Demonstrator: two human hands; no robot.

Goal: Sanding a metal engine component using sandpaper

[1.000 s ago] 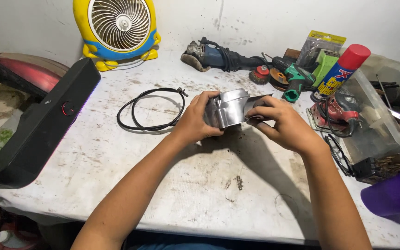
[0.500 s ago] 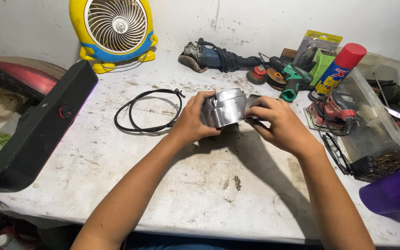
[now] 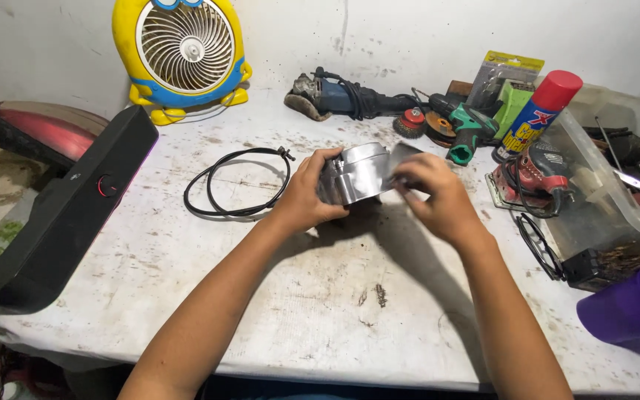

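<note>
The head view looks down at a dirty white table (image 3: 187, 296). In the middle of the frame, a little above center, two bare hands hold a shiny metal part (image 3: 361, 174) just above the table. It is round like a short can and lies on its side.

The left hand (image 3: 307, 194) is wrapped around the left end of the metal part, with its fingers curled over the top. The right hand (image 3: 435, 196) is closed on the right end, and its fingertips pinch a thin flat piece (image 3: 401, 157) that sticks up there. I cannot tell if that piece is part of the metal thing.

To the left of the hands, a black cable (image 3: 235, 181) lies in a loop on the table. At the far left, a long black speaker (image 3: 68, 211) lies along the table edge. At the upper left stands a yellow fan (image 3: 183, 55) against the wall.

At the top middle lies a blue grinder (image 3: 335, 96). At the upper right there is a green tool (image 3: 472, 130) and a spray can with a red cap (image 3: 546, 111). At the right sits a clear plastic box (image 3: 609, 192) with tools inside. At the lower right is a purple cup (image 3: 631, 304) on its side.
</note>
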